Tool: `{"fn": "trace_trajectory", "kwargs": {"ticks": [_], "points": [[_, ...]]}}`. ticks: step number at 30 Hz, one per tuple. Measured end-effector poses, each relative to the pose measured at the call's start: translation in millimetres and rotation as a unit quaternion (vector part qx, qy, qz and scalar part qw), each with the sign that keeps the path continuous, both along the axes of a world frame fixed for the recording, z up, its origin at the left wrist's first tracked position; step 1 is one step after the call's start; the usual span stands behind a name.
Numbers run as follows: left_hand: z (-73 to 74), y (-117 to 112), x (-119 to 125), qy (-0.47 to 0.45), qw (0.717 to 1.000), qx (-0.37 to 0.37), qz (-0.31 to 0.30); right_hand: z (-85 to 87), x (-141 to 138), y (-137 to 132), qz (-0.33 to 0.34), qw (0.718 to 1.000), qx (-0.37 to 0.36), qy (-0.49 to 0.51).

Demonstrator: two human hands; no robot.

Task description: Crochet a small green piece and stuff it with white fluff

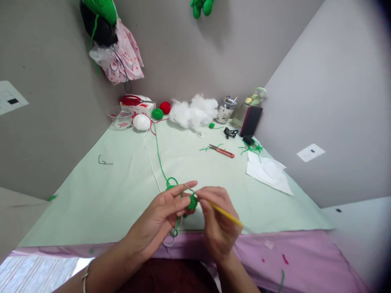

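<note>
Near the table's front edge, my left hand [166, 211] pinches a small green crochet piece [192, 202] between thumb and fingers, its index finger stretched out with yarn over it. My right hand [221, 224] is closed round a crochet hook [227, 214] with a yellow handle, its tip at the green piece and hidden by my fingers. Green yarn [159, 154] runs from the back of the table to my left hand, with loose loops beside it. A thin white strand [149, 158] lies alongside, and some yarn dangles below my left hand.
Along the back are a white yarn ball [141, 122], a green ball [157, 114], a red ball [165, 108], white stuffing [195, 112], a pen cup [225, 113] and a phone [251, 121]. Thread snips [222, 151], a hair clip [230, 132] and white paper [267, 173] lie right.
</note>
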State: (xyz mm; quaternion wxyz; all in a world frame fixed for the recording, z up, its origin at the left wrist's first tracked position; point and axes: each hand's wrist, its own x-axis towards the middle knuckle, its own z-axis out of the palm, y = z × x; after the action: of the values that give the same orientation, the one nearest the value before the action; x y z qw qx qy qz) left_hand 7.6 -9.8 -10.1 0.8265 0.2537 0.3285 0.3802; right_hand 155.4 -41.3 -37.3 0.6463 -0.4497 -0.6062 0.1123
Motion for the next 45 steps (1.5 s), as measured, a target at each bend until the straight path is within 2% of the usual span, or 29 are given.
{"fn": "trace_trajectory", "kwargs": {"ticks": [3, 6, 10, 16, 21, 27, 30, 33, 36, 39, 40, 42, 45], "points": [[1.0, 3.9, -3.2, 0.001, 1.000, 0.018, 0.015, 5.2, 6.8, 1.9, 0.060, 0.989, -0.049, 0.126], [-1.4, 1.9, -2.5, 0.024, 0.997, 0.067, 0.028, 6.2, 7.2, 4.8, 0.122, 0.975, -0.082, 0.164], [-7.7, -3.4, -2.8, 0.075, 0.987, 0.136, 0.031, 0.2, 4.9, 7.3, 0.136, 0.965, -0.111, 0.193], [-10.3, -4.0, -8.2, 0.121, 0.978, 0.167, 0.026, 2.7, 5.7, 9.6, 0.161, 0.928, -0.151, 0.301], [-7.1, -3.9, -7.5, 0.145, 0.971, 0.188, 0.037, 10.4, 7.3, 9.4, 0.168, 0.934, -0.152, 0.278], [-8.2, -4.3, -9.8, 0.175, 0.957, 0.227, 0.044, 8.4, 12.3, 3.1, 0.164, 0.958, -0.122, 0.203], [-8.0, -4.6, -10.7, 0.208, 0.943, 0.254, 0.053, 10.1, 13.7, -2.5, 0.144, 0.977, -0.091, 0.132], [-7.1, -5.7, -9.2, 0.235, 0.931, 0.270, 0.071, 10.8, 15.0, -8.4, 0.121, 0.991, -0.056, 0.018], [-6.9, -6.8, -6.3, 0.217, 0.938, 0.255, 0.088, 5.7, 15.0, -12.2, 0.077, 0.988, -0.010, -0.130], [-7.1, -5.0, -4.8, 0.123, 0.979, 0.154, 0.045, -0.7, 12.7, -12.6, 0.006, 0.972, 0.048, -0.229], [-6.8, -3.6, -4.9, 0.089, 0.990, 0.111, 0.022, -1.5, 11.7, -11.9, 0.000, 0.974, 0.052, -0.221], [-5.8, -0.4, -6.0, 0.044, 0.998, 0.052, -0.004, -0.4, 10.2, -9.3, 0.017, 0.991, 0.028, -0.127], [-3.8, 2.7, -7.9, 0.030, 0.998, 0.057, 0.007, 5.1, 8.9, -2.7, 0.078, 0.994, -0.032, 0.073]]}}
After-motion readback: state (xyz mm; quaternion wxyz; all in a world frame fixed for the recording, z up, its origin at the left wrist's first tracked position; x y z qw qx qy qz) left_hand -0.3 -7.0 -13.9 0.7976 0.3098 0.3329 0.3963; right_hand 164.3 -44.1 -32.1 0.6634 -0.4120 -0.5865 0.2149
